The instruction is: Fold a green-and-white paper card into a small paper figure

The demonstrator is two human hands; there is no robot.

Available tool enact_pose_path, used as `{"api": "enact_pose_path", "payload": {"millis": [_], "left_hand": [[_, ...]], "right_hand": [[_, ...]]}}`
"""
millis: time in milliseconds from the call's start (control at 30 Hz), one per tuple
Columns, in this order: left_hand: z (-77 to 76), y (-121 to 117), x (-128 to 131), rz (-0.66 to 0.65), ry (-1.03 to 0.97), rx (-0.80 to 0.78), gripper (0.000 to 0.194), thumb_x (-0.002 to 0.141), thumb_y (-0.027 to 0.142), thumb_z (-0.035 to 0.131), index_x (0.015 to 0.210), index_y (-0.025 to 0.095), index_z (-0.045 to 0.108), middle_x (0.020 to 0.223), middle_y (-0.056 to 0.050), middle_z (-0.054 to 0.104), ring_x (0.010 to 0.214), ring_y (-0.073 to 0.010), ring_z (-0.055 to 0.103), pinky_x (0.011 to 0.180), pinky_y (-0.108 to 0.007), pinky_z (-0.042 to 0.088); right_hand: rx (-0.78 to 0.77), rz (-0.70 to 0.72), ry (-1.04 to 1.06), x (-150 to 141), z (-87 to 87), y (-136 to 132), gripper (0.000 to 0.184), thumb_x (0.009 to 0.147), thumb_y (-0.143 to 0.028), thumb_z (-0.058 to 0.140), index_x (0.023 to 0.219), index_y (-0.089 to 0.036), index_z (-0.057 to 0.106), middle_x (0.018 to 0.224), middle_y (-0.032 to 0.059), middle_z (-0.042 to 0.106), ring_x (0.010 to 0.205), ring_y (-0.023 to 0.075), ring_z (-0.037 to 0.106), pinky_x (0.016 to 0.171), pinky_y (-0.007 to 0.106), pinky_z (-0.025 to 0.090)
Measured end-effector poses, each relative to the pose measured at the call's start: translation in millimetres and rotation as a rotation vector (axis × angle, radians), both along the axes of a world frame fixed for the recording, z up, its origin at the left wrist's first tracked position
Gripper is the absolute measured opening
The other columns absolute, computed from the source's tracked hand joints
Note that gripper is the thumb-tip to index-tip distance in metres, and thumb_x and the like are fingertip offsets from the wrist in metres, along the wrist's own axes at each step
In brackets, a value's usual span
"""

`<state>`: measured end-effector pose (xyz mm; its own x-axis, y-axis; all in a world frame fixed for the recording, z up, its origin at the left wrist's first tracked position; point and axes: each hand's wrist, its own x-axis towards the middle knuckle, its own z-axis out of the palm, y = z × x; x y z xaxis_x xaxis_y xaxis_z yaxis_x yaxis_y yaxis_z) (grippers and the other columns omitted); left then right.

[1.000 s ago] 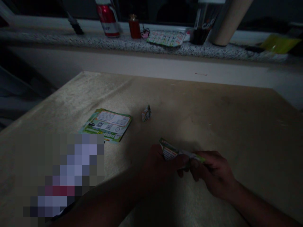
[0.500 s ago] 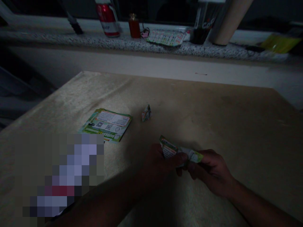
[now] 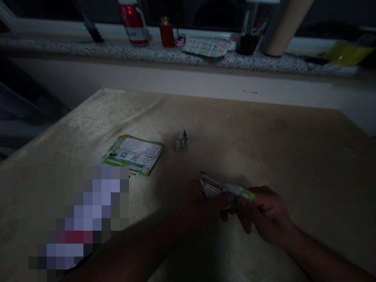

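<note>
Between my two hands is a folded paper leaflet (image 3: 212, 188), green and white with small print, its folds angled up at the left end. My left hand (image 3: 201, 201) pinches its left part, thumb on top. At the right end, my right hand (image 3: 266, 209) grips it between thumb and fingers, and the two thumb tips nearly meet. A small folded paper piece (image 3: 181, 141) stands on the table beyond my hands. To its left lies a flat stack of green-and-white leaflets (image 3: 135, 154) with printed codes.
The pale table (image 3: 264, 133) ends at a wall below a speckled windowsill (image 3: 164, 56). On the sill stand a red can (image 3: 133, 23), a small orange-red bottle (image 3: 167, 33), a blister pack (image 3: 207, 46) and a dark glass (image 3: 252, 31). A pixelated patch (image 3: 96, 207) hides something at lower left.
The leaflet in my hands has shifted slightly right and down. My right thumb has moved up onto it, and a finger of that hand now extends lower. The other papers have not moved.
</note>
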<state>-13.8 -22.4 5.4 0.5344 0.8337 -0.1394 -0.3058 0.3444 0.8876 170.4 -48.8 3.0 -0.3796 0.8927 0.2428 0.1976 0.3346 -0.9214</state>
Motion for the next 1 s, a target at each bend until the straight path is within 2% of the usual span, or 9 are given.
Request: {"api": "enact_pose_path", "payload": {"millis": [167, 300, 400, 467, 633, 733, 800, 1000], "left_hand": [[1.6, 0, 1, -0.012, 0.013, -0.027, 0.031, 0.08, 0.041, 0.079, 0.069, 0.013, 0.072, 0.06, -0.002, 0.064, 0.053, -0.0106, 0.056, 0.052, -0.022, 0.046], [1.5, 5, -1, -0.04, -0.006, -0.094, 0.032, 0.066, 0.037, 0.091, 0.075, 0.013, 0.072, 0.067, -0.001, 0.067, 0.059, -0.0108, 0.059, 0.058, -0.022, 0.049], [-2.0, 10, -5, 0.035, -0.086, -0.086, 0.034, 0.072, 0.044, 0.087, 0.085, 0.014, 0.075, 0.076, -0.003, 0.071, 0.065, -0.0131, 0.063, 0.063, -0.024, 0.052], [-3.4, 14, -10, 0.102, -0.106, -0.068, 0.029, 0.079, 0.042, 0.081, 0.085, 0.015, 0.075, 0.075, -0.003, 0.071, 0.064, -0.013, 0.062, 0.062, -0.024, 0.051], [-2.8, 18, -17, 0.143, -0.037, -0.025, 0.015, 0.077, 0.027, 0.08, 0.086, 0.016, 0.076, 0.07, -0.001, 0.07, 0.057, -0.0104, 0.059, 0.055, -0.021, 0.046], [-3.5, 18, -18, 0.168, 0.007, -0.003, 0.01, 0.079, 0.025, 0.078, 0.085, 0.016, 0.076, 0.067, 0.0, 0.069, 0.055, -0.0088, 0.058, 0.054, -0.02, 0.044], [-3.7, 17, -17, 0.175, 0.026, -0.01, 0.009, 0.079, 0.024, 0.078, 0.084, 0.017, 0.077, 0.066, 0.0, 0.069, 0.055, -0.0082, 0.058, 0.052, -0.019, 0.044], [-0.8, 19, -18, 0.148, 0.045, -0.052, 0.014, 0.077, 0.027, 0.082, 0.086, 0.017, 0.078, 0.071, -0.002, 0.074, 0.056, -0.0091, 0.062, 0.052, -0.018, 0.047]], "right_hand": [[-0.107, 0.017, 0.111, 1, 0.3, 0, 0.053, 0.105, -0.033, 0.045, 0.056, -0.018, 0.058, 0.041, -0.0011, 0.057, 0.043, 0.0112, 0.059, 0.052, 0.024, 0.048], [-0.258, -0.043, 0.207, 5, 2.6, 1, 0.06, 0.104, -0.039, 0.049, 0.049, -0.017, 0.055, 0.037, -0.0019, 0.052, 0.035, 0.007, 0.045, 0.042, 0.021, 0.035], [-0.344, -0.035, 0.28, 9, 3.2, 0, 0.062, 0.102, -0.042, 0.052, 0.046, -0.017, 0.055, 0.035, -0.0019, 0.049, 0.036, 0.0069, 0.042, 0.042, 0.021, 0.03], [-0.384, -0.027, 0.316, 12, 2.5, 0, 0.059, 0.101, -0.043, 0.054, 0.048, -0.017, 0.056, 0.035, -0.0021, 0.049, 0.037, 0.0073, 0.042, 0.043, 0.022, 0.031], [-0.34, -0.054, 0.267, 12, 3.5, 2, 0.047, 0.099, -0.042, 0.059, 0.059, -0.016, 0.066, 0.048, 0.0002, 0.06, 0.047, 0.0089, 0.053, 0.049, 0.021, 0.04], [-0.318, -0.158, 0.266, 9, 7.6, 4, 0.025, 0.096, -0.037, 0.065, 0.083, -0.018, 0.075, 0.058, 0.0003, 0.066, 0.054, 0.0099, 0.06, 0.051, 0.019, 0.044], [-0.335, -0.196, 0.304, 7, 10.1, 5, 0.014, 0.093, -0.033, 0.07, 0.097, -0.021, 0.075, 0.058, -0.0015, 0.067, 0.051, 0.0089, 0.059, 0.049, 0.017, 0.044], [-0.35, -0.222, 0.408, 9, 5.6, 6, 0.009, 0.09, -0.029, 0.075, 0.093, -0.022, 0.078, 0.057, -0.0002, 0.071, 0.049, 0.0088, 0.063, 0.047, 0.016, 0.048]]}}
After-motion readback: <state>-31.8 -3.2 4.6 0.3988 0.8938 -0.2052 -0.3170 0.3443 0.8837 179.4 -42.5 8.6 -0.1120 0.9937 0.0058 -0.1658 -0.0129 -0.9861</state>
